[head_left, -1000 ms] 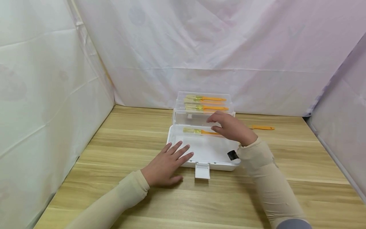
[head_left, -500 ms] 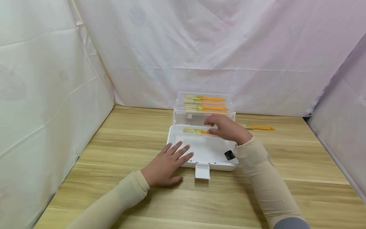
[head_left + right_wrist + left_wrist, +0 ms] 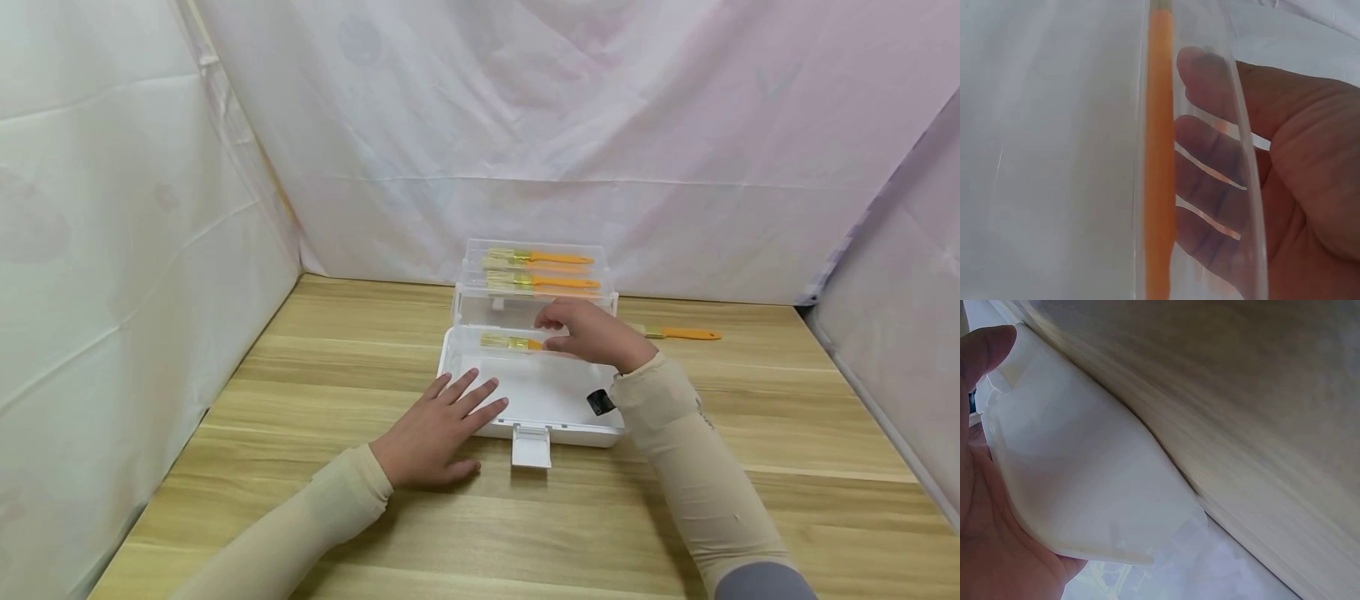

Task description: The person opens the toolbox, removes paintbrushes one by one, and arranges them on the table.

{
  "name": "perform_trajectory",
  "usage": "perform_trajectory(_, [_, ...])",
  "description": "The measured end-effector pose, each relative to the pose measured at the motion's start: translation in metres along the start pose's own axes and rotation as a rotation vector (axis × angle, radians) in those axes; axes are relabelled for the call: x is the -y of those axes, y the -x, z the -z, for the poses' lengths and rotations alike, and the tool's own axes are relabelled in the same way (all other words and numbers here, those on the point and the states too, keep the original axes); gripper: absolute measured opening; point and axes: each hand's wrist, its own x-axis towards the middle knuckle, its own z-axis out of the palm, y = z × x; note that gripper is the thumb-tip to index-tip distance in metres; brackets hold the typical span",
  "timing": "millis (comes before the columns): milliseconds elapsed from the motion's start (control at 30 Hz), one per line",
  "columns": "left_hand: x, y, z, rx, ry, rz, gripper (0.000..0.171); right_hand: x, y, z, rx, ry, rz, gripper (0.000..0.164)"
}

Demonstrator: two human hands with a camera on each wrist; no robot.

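My left hand rests over the front left corner of a white plastic box, fingers spread and straight. In the left wrist view the thumb lies along the box's white wall. My right hand is at the lowest clear tray, its fingers loosely bent around the handle of a paintbrush with pale bristles and a gold ferrule. The right wrist view shows the orange handle through the clear tray, with the fingertips close beside it; whether they touch is unclear.
Two clear stepped trays behind hold a paintbrush in the upper and another paintbrush below it. A further paintbrush lies on the table right of the box. The white latch hangs forward. Pale cloth encloses the table.
My right hand has moved slightly left and down onto the handle of the paintbrush in the lowest tray, then stayed nearly still. The left hand has not moved.
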Motion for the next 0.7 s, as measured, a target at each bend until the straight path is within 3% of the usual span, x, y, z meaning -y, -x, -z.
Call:
perform_trajectory(300, [0.0002,0.0,0.0014,-0.012,0.006,-0.006,0.088,-0.0009,-0.0014,-0.0024,0.003,0.005,0.005,0.017])
perform_trajectory(700, [-0.0005,-0.0005,0.0025,0.046,0.002,0.016,0.088,-0.0014,-0.0029,-0.0058,-0.013,0.003,-0.041,0.018])
